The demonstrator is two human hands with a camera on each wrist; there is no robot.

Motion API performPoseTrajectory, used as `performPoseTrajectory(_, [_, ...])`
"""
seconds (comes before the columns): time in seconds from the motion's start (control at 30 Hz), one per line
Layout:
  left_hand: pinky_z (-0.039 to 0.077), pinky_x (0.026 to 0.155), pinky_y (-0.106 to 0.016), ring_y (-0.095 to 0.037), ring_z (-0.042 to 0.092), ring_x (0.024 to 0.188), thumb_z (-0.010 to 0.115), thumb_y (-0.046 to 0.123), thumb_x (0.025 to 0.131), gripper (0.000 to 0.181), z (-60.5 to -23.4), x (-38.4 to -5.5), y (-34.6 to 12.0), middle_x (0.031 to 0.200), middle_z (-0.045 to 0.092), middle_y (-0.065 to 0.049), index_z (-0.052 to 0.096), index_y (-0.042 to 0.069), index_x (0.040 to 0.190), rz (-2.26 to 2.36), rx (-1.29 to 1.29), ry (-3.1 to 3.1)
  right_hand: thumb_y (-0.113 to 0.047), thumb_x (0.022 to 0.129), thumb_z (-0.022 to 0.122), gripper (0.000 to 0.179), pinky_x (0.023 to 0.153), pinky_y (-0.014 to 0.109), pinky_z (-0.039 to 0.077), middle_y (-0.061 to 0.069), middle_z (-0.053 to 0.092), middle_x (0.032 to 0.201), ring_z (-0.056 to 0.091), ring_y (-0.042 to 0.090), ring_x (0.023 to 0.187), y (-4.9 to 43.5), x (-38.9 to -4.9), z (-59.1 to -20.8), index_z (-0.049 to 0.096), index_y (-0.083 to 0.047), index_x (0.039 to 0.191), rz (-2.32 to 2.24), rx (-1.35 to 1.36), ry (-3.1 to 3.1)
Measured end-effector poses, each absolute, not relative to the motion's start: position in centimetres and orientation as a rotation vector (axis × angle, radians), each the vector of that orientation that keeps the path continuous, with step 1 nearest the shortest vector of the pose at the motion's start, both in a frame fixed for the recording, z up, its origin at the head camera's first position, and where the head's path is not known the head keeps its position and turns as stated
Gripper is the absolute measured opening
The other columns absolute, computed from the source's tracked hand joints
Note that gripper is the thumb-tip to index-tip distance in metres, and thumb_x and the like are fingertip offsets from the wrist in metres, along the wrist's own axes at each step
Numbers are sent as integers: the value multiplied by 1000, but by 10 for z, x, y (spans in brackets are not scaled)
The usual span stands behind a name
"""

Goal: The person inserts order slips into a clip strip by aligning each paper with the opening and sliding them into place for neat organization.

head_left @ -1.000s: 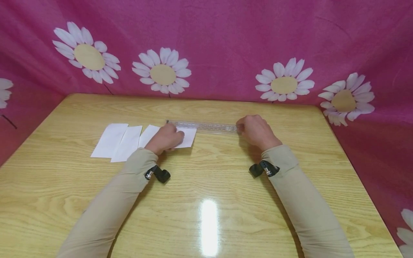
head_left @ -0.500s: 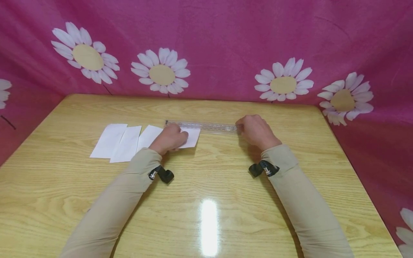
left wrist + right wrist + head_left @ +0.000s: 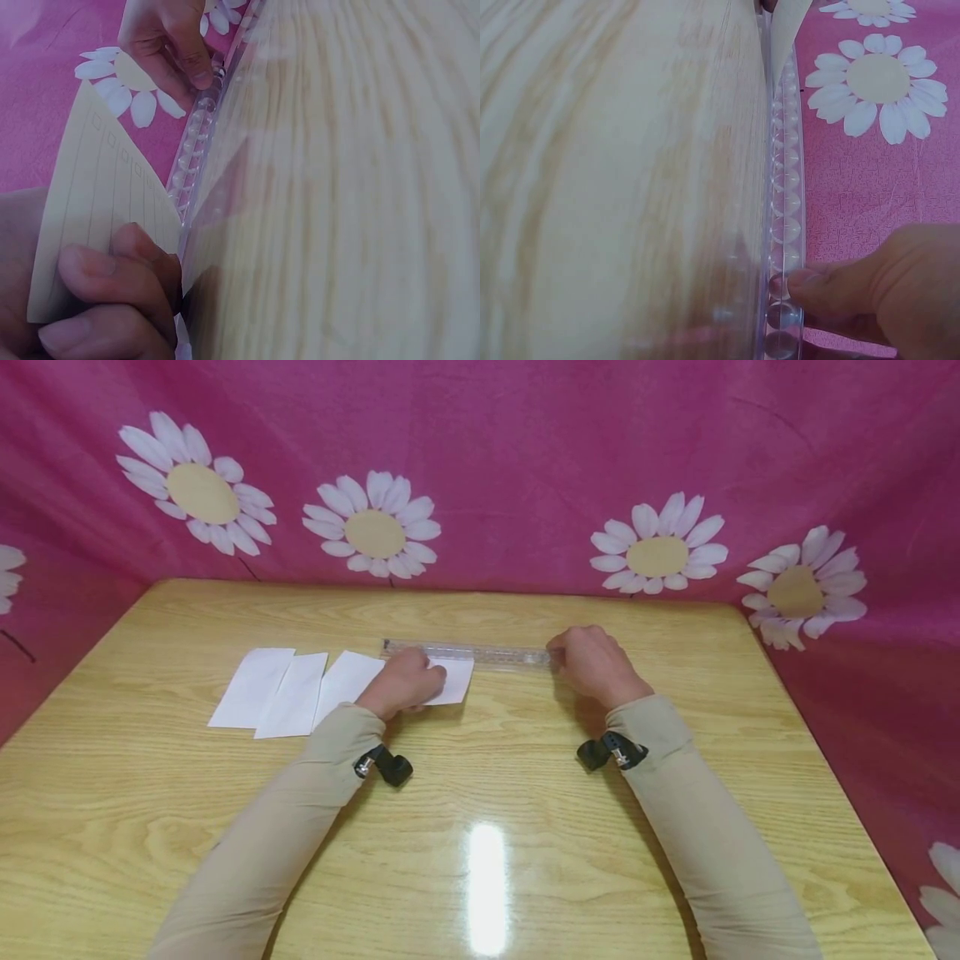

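Observation:
My left hand pinches a small white paper card between curled fingers and thumb. In the left wrist view the card tilts up, and its face shows printed lines and a column of small boxes. Its edge meets a long clear plastic strip that lies across the table. Round clear shapes run in a row along this strip in the right wrist view. My right hand grips the strip's right end, thumb against its side. The left hand hides part of the strip and card.
Several white paper cards lie on the wooden table to the left, some overlapping; one reaches under the left hand. A pink curtain with daisies hangs behind the far edge. Light glares off the front of the tabletop.
My left hand has slid steadily to the right along the strip with the card, uncovering more of the white card behind it. The right hand has stayed at the strip's right end.

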State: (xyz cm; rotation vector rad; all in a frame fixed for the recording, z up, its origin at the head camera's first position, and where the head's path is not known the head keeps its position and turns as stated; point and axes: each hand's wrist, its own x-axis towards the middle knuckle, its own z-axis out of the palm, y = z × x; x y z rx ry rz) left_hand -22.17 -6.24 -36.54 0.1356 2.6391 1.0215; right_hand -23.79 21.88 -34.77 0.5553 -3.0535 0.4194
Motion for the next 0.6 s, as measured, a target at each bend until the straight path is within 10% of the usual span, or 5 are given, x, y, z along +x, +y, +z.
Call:
performPoseTrajectory(0.43, [45,67,-31,-21,52,66,47,25,94,20,-363,-222,-52,79,53,-6,51,11,80,975,180,2668,6,85,56,23,69,40,43,9,60,78,52,27,78,219,-238,-346,64,-11,71,397,554,-3057])
performPoseTrajectory(0.6, [46,65,-30,-16,52,59,47,25,95,27,-365,-222,-47,88,58,-11,58,1,99,1007,164,2640,6,85,55,24,70,39,44,9,61,79,53,27,78,219,-237,-346,63,-12,71,408,545,-3065])
